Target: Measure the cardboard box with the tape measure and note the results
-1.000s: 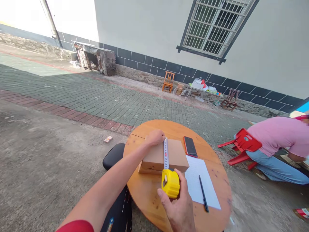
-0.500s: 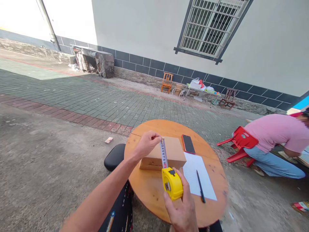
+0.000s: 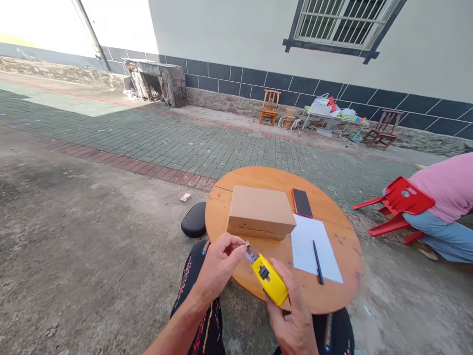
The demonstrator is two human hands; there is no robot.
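Over the near edge of the round wooden table, on the wearer's side of the cardboard box, the yellow tape measure is resting between two hands; whether its case is touching the wood cannot be told. On the left hand, thumb and forefinger are pinching the end of the short exposed blade, while the right hand is gripping the case, its fingers curling around the far side and its thumb lying low, partly hidden. If that left pinch were slipping, the blade could be snapping back into the case and nipping a fingertip, spring tension being the likely cause; whether the lock is engaging, the view is not showing. A loose right grip could also be letting the case drop over the edge toward the lap. The mouth of the tape measure is pointing up and left in view, away from the wearer and toward the left part of the box's near side. Its long axis is running diagonally, from the right palm to the left fingertips, with the black slider facing upward.
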